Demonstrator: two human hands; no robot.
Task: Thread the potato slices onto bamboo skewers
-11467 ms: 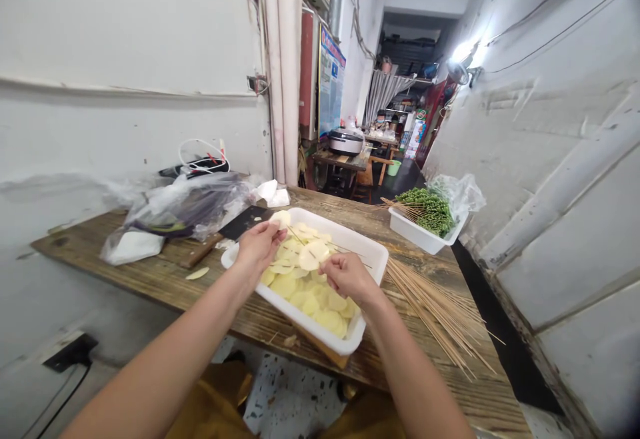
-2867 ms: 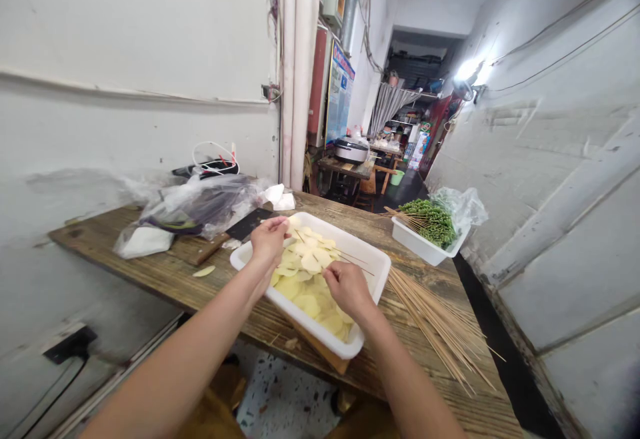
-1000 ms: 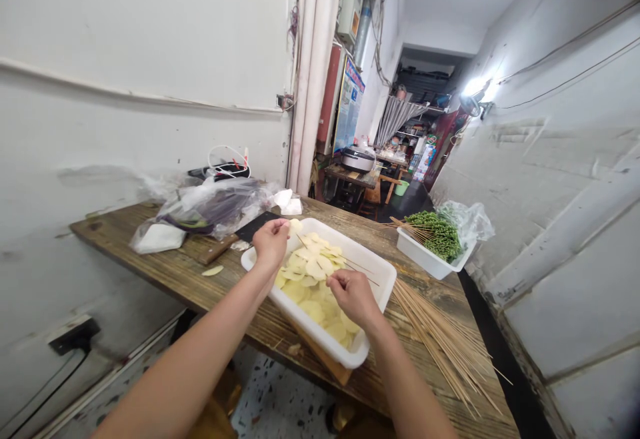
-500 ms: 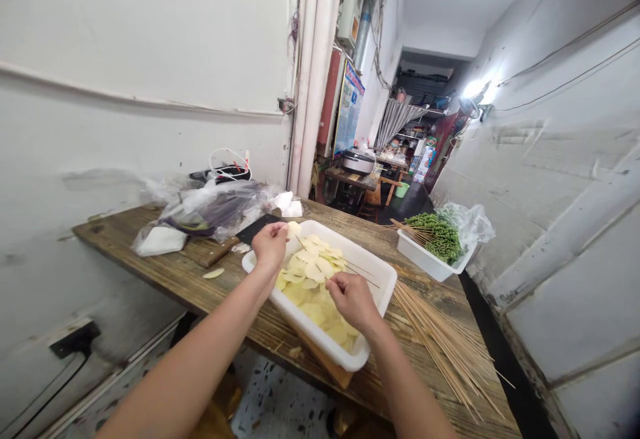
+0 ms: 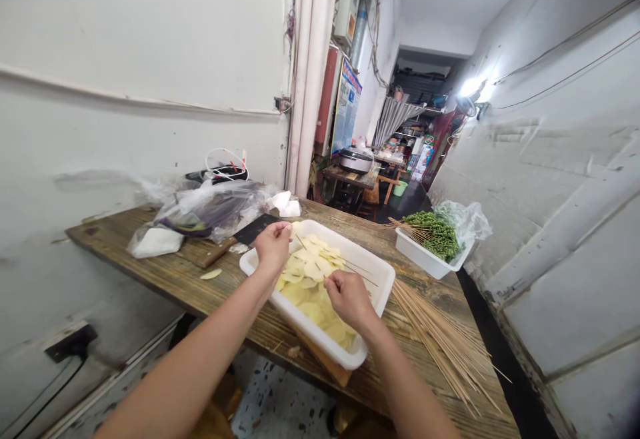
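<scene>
A white tub [image 5: 383,279] on the wooden table holds thin pale yellow slices [image 5: 310,292], some of them threaded on thin sticks. Above the tub's far left part, my left hand [image 5: 273,242] pinches a pale slice [image 5: 296,228], mostly hidden by the fingers. My right hand [image 5: 347,296] is closed over the right side of the slices, fingertips together; what it grips is too small to make out. Loose bamboo sticks [image 5: 440,339] lie in a fan to the right of the tub.
Behind my left hand lie a cleaver [image 5: 255,229], plastic bags [image 5: 210,209] and a single slice [image 5: 211,274]. A white container [image 5: 430,262] of skewered green food [image 5: 435,232] stands at the right back edge. A wall [image 5: 100,126] borders the left side.
The view has shifted slightly. My left hand has turned a little, and its slice is more hidden behind the fingers. My right hand has barely moved.
</scene>
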